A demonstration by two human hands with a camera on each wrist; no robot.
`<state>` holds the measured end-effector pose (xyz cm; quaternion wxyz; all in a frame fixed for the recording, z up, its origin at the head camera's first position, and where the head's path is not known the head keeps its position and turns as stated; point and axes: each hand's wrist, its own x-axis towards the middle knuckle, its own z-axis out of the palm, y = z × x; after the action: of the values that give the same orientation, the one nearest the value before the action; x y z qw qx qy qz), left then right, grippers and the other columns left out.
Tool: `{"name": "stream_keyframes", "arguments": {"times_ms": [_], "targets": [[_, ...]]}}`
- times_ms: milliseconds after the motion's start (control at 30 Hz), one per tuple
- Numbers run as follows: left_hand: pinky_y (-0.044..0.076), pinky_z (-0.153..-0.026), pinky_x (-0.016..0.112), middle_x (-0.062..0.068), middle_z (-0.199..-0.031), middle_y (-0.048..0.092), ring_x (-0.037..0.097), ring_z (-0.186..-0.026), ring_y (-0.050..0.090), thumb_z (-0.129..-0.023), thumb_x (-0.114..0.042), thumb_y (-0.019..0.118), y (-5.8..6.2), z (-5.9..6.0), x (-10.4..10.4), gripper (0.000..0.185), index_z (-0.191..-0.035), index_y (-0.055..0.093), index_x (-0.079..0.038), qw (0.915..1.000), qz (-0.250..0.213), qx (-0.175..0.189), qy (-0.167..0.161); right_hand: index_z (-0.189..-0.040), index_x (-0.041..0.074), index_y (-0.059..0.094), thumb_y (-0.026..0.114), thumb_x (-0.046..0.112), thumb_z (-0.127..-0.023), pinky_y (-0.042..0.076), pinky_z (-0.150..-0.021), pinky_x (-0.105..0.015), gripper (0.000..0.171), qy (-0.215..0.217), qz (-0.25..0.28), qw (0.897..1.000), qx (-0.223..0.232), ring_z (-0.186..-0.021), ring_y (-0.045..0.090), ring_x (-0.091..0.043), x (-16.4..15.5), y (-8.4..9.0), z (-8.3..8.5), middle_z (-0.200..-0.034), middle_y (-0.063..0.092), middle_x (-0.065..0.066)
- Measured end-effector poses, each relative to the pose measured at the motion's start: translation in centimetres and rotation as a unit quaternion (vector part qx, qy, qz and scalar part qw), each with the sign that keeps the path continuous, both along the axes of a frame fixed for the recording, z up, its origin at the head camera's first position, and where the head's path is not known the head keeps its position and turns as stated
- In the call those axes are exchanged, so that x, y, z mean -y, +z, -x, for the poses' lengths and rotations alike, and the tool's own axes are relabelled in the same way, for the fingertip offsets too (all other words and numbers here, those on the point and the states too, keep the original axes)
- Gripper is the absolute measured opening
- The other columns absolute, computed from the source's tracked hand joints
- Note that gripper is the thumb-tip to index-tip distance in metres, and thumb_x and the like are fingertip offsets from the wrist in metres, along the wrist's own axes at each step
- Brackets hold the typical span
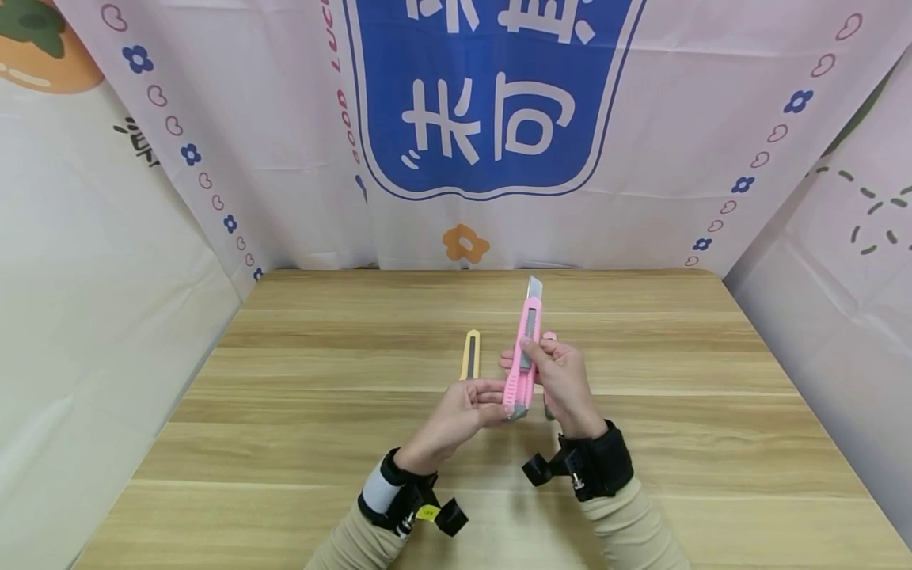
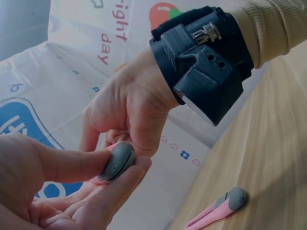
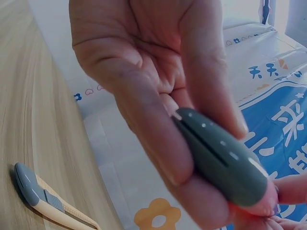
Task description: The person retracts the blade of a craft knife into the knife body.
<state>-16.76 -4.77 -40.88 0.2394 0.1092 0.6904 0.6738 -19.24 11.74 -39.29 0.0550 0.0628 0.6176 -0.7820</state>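
Both hands hold a pink utility knife (image 1: pixel 525 331) above the table, its metal blade (image 1: pixel 535 287) sticking out of the top and pointing away. My left hand (image 1: pixel 456 413) pinches the grey lower end (image 2: pixel 120 160) between thumb and fingers. Higher on the body, my right hand (image 1: pixel 568 378) grips the knife with its thumb on the grey slider (image 1: pixel 526 362). On the table lies a yellow utility knife (image 1: pixel 470 354), partly behind the left hand. A second pink utility knife (image 2: pixel 218 211) lies under the right hand, mostly covered in the head view.
A wood-grain table (image 1: pixel 285 380) spreads under the hands. Printed cloth (image 1: pixel 299 198) hangs along its far edge, with more pale cloth at both sides. Each wrist wears a black strap with a small camera (image 1: pixel 450 516).
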Motion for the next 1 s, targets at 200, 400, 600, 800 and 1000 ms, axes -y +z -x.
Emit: {"name": "stream_keyframes", "arguments": {"times_ms": [200, 400, 600, 800, 1000], "targets": [[0.060, -0.089, 0.025, 0.031, -0.120, 0.064, 0.009, -0.093, 0.068, -0.089, 0.003, 0.057, 0.07, 0.03, -0.04, 0.041, -0.129, 0.051, 0.011, 1.0000, -0.003, -0.002, 0.000, -0.127, -0.009, 0.054, 0.052, 0.013, -0.099, 0.062, -0.078, -0.024, 0.036, 0.000, -0.004, 1.000, -0.001, -0.079, 0.075, -0.010, 0.00, -0.22, 0.08, -0.080, 0.078, 0.002], [0.060, -0.088, 0.025, 0.031, -0.119, 0.064, 0.008, -0.092, 0.068, -0.089, 0.003, 0.057, -0.02, 0.03, -0.15, 0.040, -0.128, 0.052, 0.011, 1.0000, -0.003, -0.002, 0.003, -0.126, -0.010, 0.054, 0.051, 0.012, -0.099, 0.062, -0.079, -0.025, 0.035, 0.002, -0.005, 1.000, -0.004, -0.083, 0.075, -0.014, -0.03, -0.11, -0.02, -0.085, 0.078, -0.003], [0.060, -0.091, 0.030, 0.031, -0.120, 0.063, 0.009, -0.092, 0.068, -0.089, 0.003, 0.056, -0.05, 0.04, -0.08, 0.041, -0.129, 0.051, 0.011, 1.0000, -0.005, -0.002, 0.002, -0.127, -0.009, 0.054, 0.052, 0.010, -0.099, 0.062, -0.081, -0.026, 0.034, 0.011, -0.013, 1.000, -0.004, -0.085, 0.075, -0.014, -0.03, -0.07, 0.03, -0.095, 0.077, -0.011], [0.059, -0.095, 0.035, 0.031, -0.121, 0.063, 0.012, -0.097, 0.069, -0.091, 0.002, 0.055, 0.02, 0.05, 0.06, 0.041, -0.130, 0.050, 0.011, 0.9999, -0.008, -0.008, 0.001, -0.128, -0.010, 0.053, 0.052, 0.009, -0.098, 0.062, -0.082, -0.027, 0.035, 0.015, -0.010, 1.000, -0.013, -0.086, 0.075, -0.014, 0.05, -0.12, 0.20, -0.096, 0.077, -0.011], [0.059, -0.095, 0.036, 0.032, -0.121, 0.063, 0.014, -0.099, 0.069, -0.091, 0.002, 0.056, -0.03, 0.01, 0.09, 0.041, -0.130, 0.050, 0.011, 0.9998, -0.008, -0.019, 0.005, -0.128, -0.011, 0.053, 0.055, 0.015, -0.098, 0.062, -0.082, -0.027, 0.040, 0.017, -0.009, 1.000, -0.023, -0.086, 0.075, -0.012, 0.03, -0.24, 0.29, -0.093, 0.078, -0.007]]}}
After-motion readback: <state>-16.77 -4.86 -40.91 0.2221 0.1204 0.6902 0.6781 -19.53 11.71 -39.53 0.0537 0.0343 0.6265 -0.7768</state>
